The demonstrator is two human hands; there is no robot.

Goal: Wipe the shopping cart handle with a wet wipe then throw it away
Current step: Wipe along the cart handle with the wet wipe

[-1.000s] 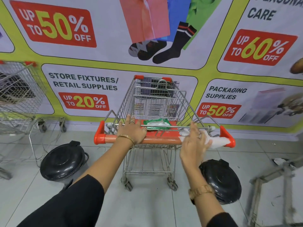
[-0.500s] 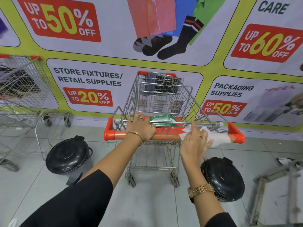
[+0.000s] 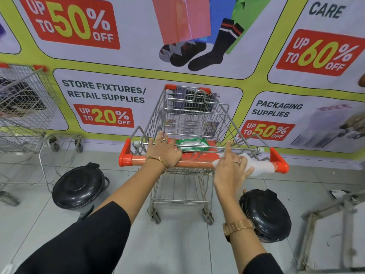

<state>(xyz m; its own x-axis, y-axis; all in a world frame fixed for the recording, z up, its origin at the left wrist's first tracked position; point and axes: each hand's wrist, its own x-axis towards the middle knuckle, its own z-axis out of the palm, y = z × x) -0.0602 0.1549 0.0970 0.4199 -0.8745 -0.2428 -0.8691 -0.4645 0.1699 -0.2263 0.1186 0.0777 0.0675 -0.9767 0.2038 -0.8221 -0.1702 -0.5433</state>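
Shopping cart [image 3: 189,123]: wire basket, orange corner caps, centre of scene, nose toward the printed sale banner [image 3: 102,99] on the far wall.
Second cart [image 3: 21,107]: wire, far left, partly out of frame.
Bins: two black domed-lid bins on the tiled floor, one left of the cart [image 3: 79,185], one near right [image 3: 265,214], below the right wrist.
Cart handle [image 3: 197,163]: orange bar across the near end of the cart, with orange end brackets.
Left hand [image 3: 165,153]: palm down on the left part of the handle, fingers spread forward over the wire rail.
Right hand [image 3: 233,169]: fingers loosely spread, pressing the wipe against the handle's right part.
Wet wipe [image 3: 260,167]: white, draped around the handle at its right end.
Wipe packet [image 3: 191,144]: green, on the orange seat flap, between the hands.
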